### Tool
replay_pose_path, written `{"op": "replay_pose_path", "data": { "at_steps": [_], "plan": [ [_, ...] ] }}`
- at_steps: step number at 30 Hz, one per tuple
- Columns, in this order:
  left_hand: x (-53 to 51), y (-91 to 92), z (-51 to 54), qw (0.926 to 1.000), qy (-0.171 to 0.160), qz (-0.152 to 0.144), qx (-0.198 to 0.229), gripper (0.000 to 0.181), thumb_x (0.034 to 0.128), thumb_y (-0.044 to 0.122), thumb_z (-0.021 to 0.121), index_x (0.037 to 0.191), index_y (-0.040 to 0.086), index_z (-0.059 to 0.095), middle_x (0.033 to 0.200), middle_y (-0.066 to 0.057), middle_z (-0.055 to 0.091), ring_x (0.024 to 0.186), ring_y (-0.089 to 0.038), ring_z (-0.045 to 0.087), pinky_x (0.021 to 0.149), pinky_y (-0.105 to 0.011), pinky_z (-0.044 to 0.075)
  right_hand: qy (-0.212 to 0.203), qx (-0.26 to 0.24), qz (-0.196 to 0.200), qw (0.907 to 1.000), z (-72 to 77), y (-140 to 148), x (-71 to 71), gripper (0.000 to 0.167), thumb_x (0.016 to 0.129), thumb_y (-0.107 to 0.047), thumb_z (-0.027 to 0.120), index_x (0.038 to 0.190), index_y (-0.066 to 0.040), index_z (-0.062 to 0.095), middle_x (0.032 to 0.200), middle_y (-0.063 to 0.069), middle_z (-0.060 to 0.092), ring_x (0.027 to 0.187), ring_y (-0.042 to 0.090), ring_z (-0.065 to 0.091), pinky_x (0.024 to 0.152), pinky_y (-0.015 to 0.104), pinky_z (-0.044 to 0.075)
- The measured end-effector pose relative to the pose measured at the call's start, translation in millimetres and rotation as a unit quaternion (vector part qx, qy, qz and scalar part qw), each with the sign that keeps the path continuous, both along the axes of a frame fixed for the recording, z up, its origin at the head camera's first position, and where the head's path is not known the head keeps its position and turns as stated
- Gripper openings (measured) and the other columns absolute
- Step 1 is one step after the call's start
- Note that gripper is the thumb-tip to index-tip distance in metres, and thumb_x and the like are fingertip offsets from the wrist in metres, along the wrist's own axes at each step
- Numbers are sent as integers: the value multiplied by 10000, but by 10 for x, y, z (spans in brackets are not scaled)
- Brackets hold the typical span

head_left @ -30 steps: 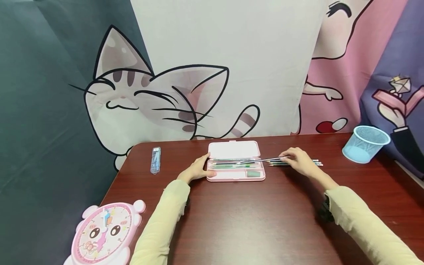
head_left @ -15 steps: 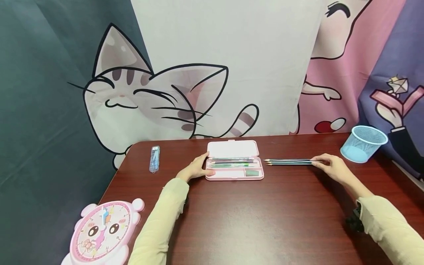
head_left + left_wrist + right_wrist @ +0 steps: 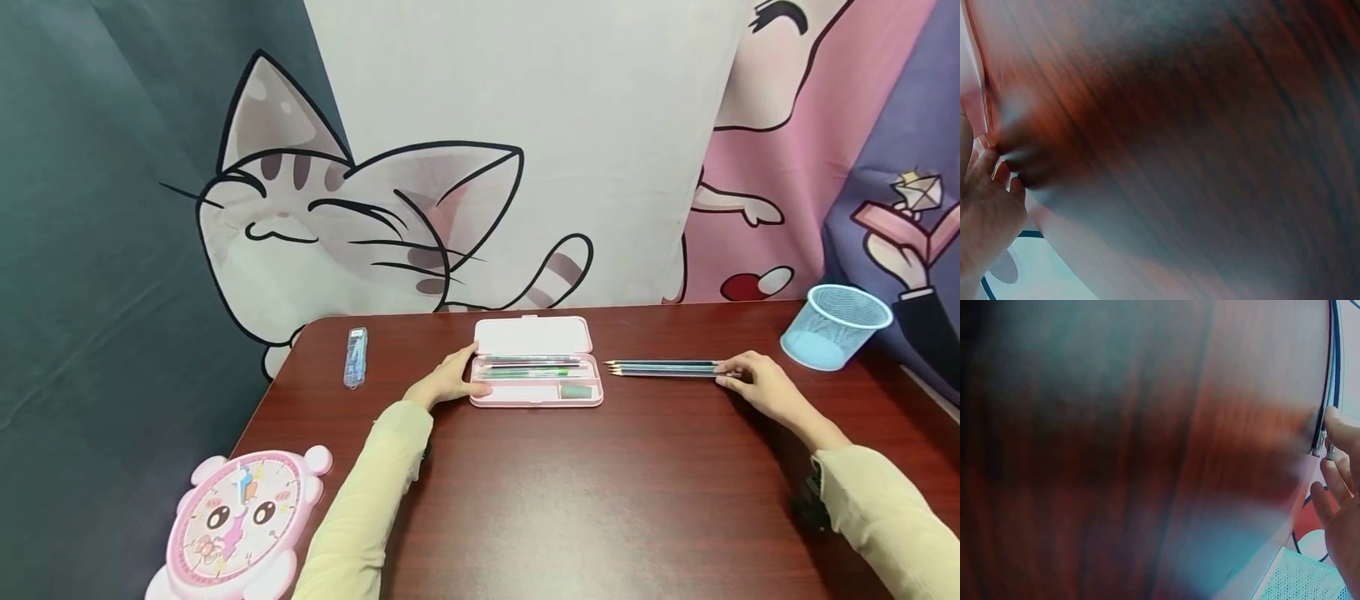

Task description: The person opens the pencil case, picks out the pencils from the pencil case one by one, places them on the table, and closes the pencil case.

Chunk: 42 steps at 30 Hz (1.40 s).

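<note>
An open pink pencil case (image 3: 522, 395) lies on the table in the head view, with several pencils (image 3: 525, 372) in its long compartment and a grey-green eraser (image 3: 576, 391) in its front one. My left hand (image 3: 444, 382) grips the case's left end, thumb at the front and fingers behind. In the left wrist view, that hand (image 3: 991, 206) is at the frame's edge beside the case (image 3: 974, 81). Dark pencils (image 3: 660, 368) lie side by side right of the case. My right hand (image 3: 761, 387) pinches at their right ends; the right wrist view shows thumb and fingers around the pencil ends (image 3: 1322, 440).
A light-blue mesh pen holder (image 3: 834, 327) stands at the back right. A small blue clear-cased item (image 3: 356, 358) lies at the back left. A pink animal-shaped clock (image 3: 238, 525) is at the near left. A printed curtain (image 3: 600, 167) hangs behind the table (image 3: 585, 492).
One second ago my right hand held a pencil slanted over the case; it has since moved right to the loose pencils' ends. My left hand has stayed at the case.
</note>
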<state>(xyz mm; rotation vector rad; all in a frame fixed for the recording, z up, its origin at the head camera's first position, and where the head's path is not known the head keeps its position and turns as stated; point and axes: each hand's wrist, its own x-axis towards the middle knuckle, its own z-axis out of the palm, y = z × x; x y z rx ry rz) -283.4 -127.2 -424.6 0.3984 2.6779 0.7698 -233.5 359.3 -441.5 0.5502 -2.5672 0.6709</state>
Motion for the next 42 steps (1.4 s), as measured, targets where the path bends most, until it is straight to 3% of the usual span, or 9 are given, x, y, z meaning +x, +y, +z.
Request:
{"op": "replay_pose_path", "data": {
  "at_steps": [4, 11, 17, 22, 25, 28, 32, 35, 42],
  "plan": [
    [-10, -7, 3, 10000, 24, -18, 21, 907, 792, 396, 684, 1471, 112, 153, 1507, -94, 241, 1389, -261, 212, 1116, -438, 222, 3, 143, -45, 9999, 3, -13, -46, 168, 636, 36, 762, 779, -13, 691, 771, 133, 658, 722, 103, 489, 652, 169, 353],
    [-15, -33, 24, 10000, 9, 2, 17, 910, 793, 394, 683, 1473, 121, 144, 1510, -86, 232, 1393, -252, 201, 1119, -435, 217, -452, -522, -174, 9975, 63, -428, -140, 204, 714, -41, 739, 907, -12, 681, 874, 160, 623, 815, 18, 478, 705, 193, 368],
    [0, -21, 47, 9999, 103, -84, 0, 880, 804, 344, 683, 1466, 89, 163, 1500, -114, 254, 1384, -285, 222, 1114, -446, 222, -1058, -771, 302, 9909, 142, -1081, -289, 182, 772, -72, 702, 943, -16, 671, 916, 137, 647, 851, 261, 616, 754, 287, 466],
    [26, 8, 39, 10000, 33, -9, 90, 879, 797, 351, 688, 1466, 106, 173, 1500, -106, 256, 1384, -282, 221, 1109, -461, 224, -1581, -866, 724, 9809, 173, -1534, -384, 175, 807, -98, 677, 956, -9, 659, 908, 130, 679, 810, 214, 629, 730, 314, 495],
    [35, 35, 32, 9999, 70, -13, 97, 878, 796, 354, 689, 1465, 106, 177, 1499, -105, 259, 1384, -281, 222, 1109, -457, 227, -1854, -637, 927, 9762, 171, -1688, -425, 171, 826, -110, 654, 971, -19, 665, 917, 121, 689, 784, 177, 615, 726, 308, 485],
    [36, 63, 28, 9999, 145, -63, 33, 876, 799, 358, 684, 1464, 98, 177, 1496, -96, 270, 1383, -277, 228, 1111, -441, 232, -2061, -347, 1140, 9712, 163, -1751, -451, 172, 835, -97, 634, 987, -23, 668, 941, 123, 691, 828, 210, 620, 777, 381, 491],
    [42, 73, 53, 9998, 182, -88, -26, 882, 799, 365, 683, 1465, 92, 172, 1491, -87, 283, 1378, -277, 238, 1109, -438, 236, -2009, 8, 1283, 9712, 158, -1797, -481, 175, 829, -75, 629, 991, -25, 671, 935, 124, 700, 892, 259, 634, 818, 462, 474],
    [39, 59, 68, 9999, 155, -36, -32, 884, 797, 370, 685, 1466, 103, 172, 1494, -88, 276, 1380, -276, 234, 1110, -440, 233, -1878, 142, 1229, 9744, 152, -1846, -506, 153, 818, -73, 640, 960, -31, 679, 882, 102, 707, 845, 225, 643, 774, 416, 484],
    [21, 5, 18, 10000, 44, 24, -48, 893, 796, 396, 679, 1469, 120, 161, 1499, -92, 258, 1380, -271, 231, 1103, -456, 243, -1365, -110, 1303, 9820, 159, -1848, -505, 80, 807, -9, 628, 871, 11, 671, 834, 116, 669, 809, 234, 601, 737, 387, 481]
  ]
}}
